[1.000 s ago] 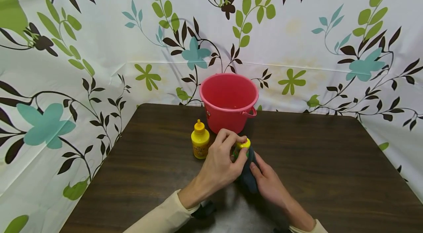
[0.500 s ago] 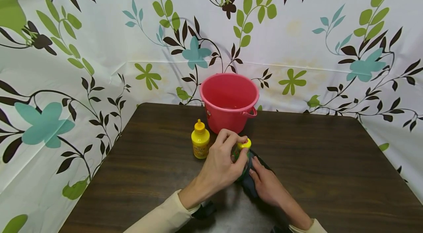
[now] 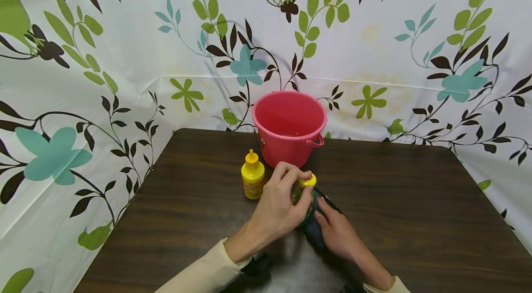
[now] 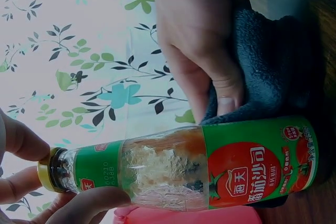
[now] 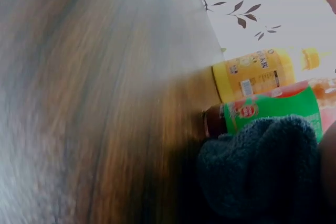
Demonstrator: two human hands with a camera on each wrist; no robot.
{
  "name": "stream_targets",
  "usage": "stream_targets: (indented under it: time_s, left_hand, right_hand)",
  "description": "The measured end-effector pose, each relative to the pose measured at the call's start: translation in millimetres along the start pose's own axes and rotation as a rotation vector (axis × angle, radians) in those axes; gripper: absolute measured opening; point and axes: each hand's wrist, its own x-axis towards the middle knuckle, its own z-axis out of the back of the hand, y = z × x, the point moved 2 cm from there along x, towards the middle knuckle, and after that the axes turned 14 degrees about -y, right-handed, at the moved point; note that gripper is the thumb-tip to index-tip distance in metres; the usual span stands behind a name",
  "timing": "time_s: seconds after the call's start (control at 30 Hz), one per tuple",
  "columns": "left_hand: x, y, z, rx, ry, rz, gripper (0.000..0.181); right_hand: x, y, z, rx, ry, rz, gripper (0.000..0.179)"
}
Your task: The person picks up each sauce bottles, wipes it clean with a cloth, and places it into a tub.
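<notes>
While the left hand (image 3: 274, 203) pinches the yellow-capped top of a clear glass bottle with green labels (image 4: 168, 169), roughly upright before the pink plastic bucket (image 3: 284, 152), the right hand (image 3: 338, 234) grips a dark blue-grey fluffy cloth (image 4: 273, 66) against its side. Wiping seems the step in hand; the next move likely calls for steadying the top and working the cloth around the bottle.

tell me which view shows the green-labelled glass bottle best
Left wrist. The glass bottle appears almost whole there, its label plainly visible. Head shows mainly its yellow cap, with the rest mostly hidden; right wrist shows its lower part, partly behind the dark cloth.
</notes>
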Motion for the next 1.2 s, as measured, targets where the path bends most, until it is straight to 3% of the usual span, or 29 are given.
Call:
stream_targets:
  time_s: [0.17,0.33,0.47,0.77,1.2]
  left_hand:
    - [0.3,0.0,-0.5,-0.005,-0.003,-0.004,0.017]
    - [0.7,-1.2,-0.6,-0.012,0.003,0.004,0.017]
    - [-0.1,-1.6,-0.2,-0.008,0.010,0.012,0.015]
    - [-0.2,-2.2,0.1,0.002,-0.002,0.003,0.017]
    - [-0.4,-0.5,1.3,0.011,0.002,-0.008,0.015]
  right_hand:
    - [-1.4,4.4,1.7,0.116,-0.038,-0.024,0.050]
    - [-1.9,13.6,6.5,0.305,-0.026,-0.060,0.050]
    - [-3.8,23.7,12.0,0.398,-0.029,-0.098,0.050]
    - [-6.6,47.3,30.9,0.498,-0.110,-0.158,0.049]
    - [-10.2,73.7,59.3,0.578,-0.194,-0.109,0.049]
